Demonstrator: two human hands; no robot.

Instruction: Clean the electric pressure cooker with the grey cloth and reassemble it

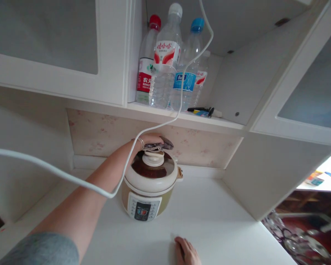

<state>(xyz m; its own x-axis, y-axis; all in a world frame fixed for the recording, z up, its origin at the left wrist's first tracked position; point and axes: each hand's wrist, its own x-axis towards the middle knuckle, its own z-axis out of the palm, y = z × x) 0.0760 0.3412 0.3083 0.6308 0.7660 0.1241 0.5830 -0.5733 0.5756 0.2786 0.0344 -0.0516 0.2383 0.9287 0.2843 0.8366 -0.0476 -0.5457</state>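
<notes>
My left hand (150,140) reaches over the back of a small electric cooker (149,184) and is closed on a grey cloth (158,146) pressed near the lid's knob. The cooker has a dark glass lid with a cream rim, a yellowish body and a control panel facing me. It stands on a white counter (209,217) against the wall. My right hand (186,251) lies flat on the counter near the front edge, fingers stretched out, holding nothing.
Above, an open white cupboard shelf (187,119) holds several plastic water bottles (165,55) and a small dark item (201,110). A white cable (71,176) hangs across the view. An open cupboard door (300,110) stands at the right.
</notes>
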